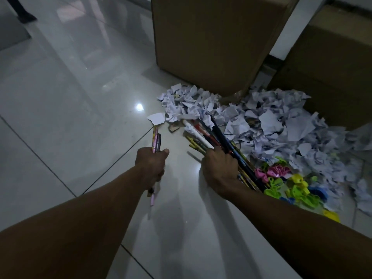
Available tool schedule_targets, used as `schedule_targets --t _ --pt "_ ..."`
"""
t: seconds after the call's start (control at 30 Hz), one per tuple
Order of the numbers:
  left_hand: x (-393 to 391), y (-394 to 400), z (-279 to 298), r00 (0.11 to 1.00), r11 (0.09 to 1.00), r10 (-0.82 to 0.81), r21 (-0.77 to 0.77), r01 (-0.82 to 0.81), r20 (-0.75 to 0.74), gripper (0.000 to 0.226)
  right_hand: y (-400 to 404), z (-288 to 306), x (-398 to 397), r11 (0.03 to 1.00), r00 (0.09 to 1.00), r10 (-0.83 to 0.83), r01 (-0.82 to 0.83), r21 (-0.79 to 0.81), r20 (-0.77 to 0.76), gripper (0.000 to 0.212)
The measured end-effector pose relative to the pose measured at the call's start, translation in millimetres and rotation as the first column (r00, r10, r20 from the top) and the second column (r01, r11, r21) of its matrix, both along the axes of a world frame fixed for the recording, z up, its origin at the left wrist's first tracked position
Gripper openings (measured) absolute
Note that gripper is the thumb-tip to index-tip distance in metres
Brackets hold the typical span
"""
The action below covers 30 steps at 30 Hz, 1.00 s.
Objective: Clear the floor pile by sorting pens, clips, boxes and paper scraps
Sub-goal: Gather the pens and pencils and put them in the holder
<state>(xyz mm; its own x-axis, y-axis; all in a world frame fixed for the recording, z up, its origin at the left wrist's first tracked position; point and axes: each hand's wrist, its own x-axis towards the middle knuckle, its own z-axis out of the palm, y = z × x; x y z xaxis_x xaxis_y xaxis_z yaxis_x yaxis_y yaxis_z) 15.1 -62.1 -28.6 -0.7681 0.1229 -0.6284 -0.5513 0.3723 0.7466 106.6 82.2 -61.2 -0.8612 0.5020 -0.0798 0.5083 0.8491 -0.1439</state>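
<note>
My left hand [151,165] grips a few pens [155,137], one pink and one dark, standing upright above the tiled floor. A white paper scrap [156,118] lies just beyond their tips. My right hand [219,170] rests on a bundle of pens and pencils [203,135] lying on the floor, fingers curled over their near ends. A wide heap of crumpled paper scraps [267,125] spreads behind and to the right of the bundle. Bright plastic clips [281,184] in pink, green, yellow and blue lie to the right of my right wrist.
A tall cardboard box [211,41] stands behind the heap, and a second cardboard box [332,73] stands at the right. A small brown scrap [174,128] lies left of the pen bundle. Glossy white floor tiles [70,101] stretch to the left.
</note>
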Motion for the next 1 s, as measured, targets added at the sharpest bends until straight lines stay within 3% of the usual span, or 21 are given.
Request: schedule_targets --t 0.17,0.4,0.5,0.63,0.7,0.77,0.83,0.9,0.97,1.0 --pt "-1.6 -2.5 -6.2 1.000 0.999 -0.011 -0.031 0.010 -0.026 0.019 -2.1 -0.7 -0.4 0.995 0.996 -0.094 0.093 -0.044 -0.011 0.014" --pt "-0.7 6.4 -7.7 0.998 0.998 -0.042 -0.041 0.040 -0.046 0.021 -1.7 2.3 -2.5 0.998 0.998 -0.047 0.048 -0.033 0.042 0.018" --pt "-0.5 11.8 -6.7 0.997 0.998 -0.038 -0.049 0.035 -0.065 0.022 3.6 11.1 -3.2 0.988 0.998 -0.057 0.061 -0.143 0.030 0.024" --pt "0.2 20.3 -6.3 0.996 0.998 -0.045 -0.044 0.041 -0.078 0.022 28.7 18.9 2.2 0.906 0.978 -0.169 0.105 -0.410 -0.121 0.018" --pt "-0.6 24.3 -7.5 0.995 0.997 -0.060 -0.053 0.056 -0.082 0.022 41.8 20.3 6.4 0.801 0.943 -0.308 0.184 -0.570 -0.128 0.014" --pt "-1.2 28.2 -8.6 0.993 0.995 -0.077 -0.072 0.071 -0.087 0.022 51.7 24.2 11.4 0.630 0.885 -0.449 0.215 -0.747 -0.124 0.013" --pt "-1.2 33.2 -9.8 0.992 0.994 -0.086 -0.079 0.079 -0.089 0.022 57.5 31.6 16.4 0.302 0.801 -0.597 0.174 -0.937 -0.044 0.020" --pt "0.0 39.2 -10.0 0.991 0.993 -0.095 -0.074 0.088 -0.092 0.023 64.6 36.2 20.4 0.001 0.734 -0.676 0.100 -0.995 0.073 0.023" --pt "1.1 43.9 -11.2 0.991 0.993 -0.099 -0.074 0.092 -0.094 0.028 71.1 33.7 21.1 -0.132 0.698 -0.700 0.086 -0.988 0.154 0.022" --pt "1.4 45.5 -12.3 0.990 0.993 -0.101 -0.076 0.094 -0.097 0.033 72.8 31.8 20.4 -0.133 0.692 -0.701 0.113 -0.985 0.174 0.020"
